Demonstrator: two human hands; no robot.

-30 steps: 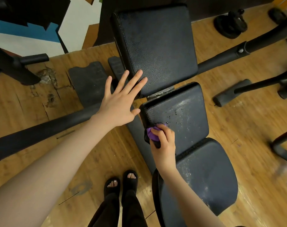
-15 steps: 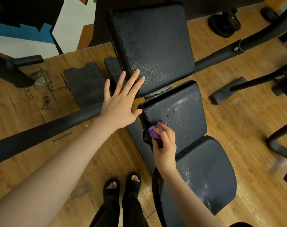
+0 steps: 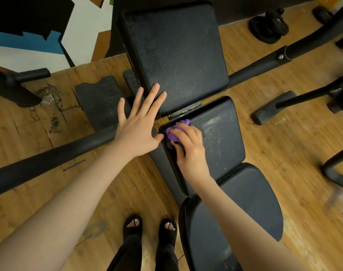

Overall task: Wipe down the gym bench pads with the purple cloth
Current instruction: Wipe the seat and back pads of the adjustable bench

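Head view, right hand [image 3: 190, 151] gripping purple cloth [image 3: 175, 132]

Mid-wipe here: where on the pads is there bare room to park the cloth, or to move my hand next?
Free: most of the top pad beyond the left hand; the middle pad rightward of the right hand; the seat pad right of the forearm. Crowded: the middle pad's near-left corner, where the purple cloth and both hands meet.

We are seeing no readable text, labels, brands or numbers anywhere; nothing is printed on the bench pads [image 3: 176, 55] or on the wood floor around them.
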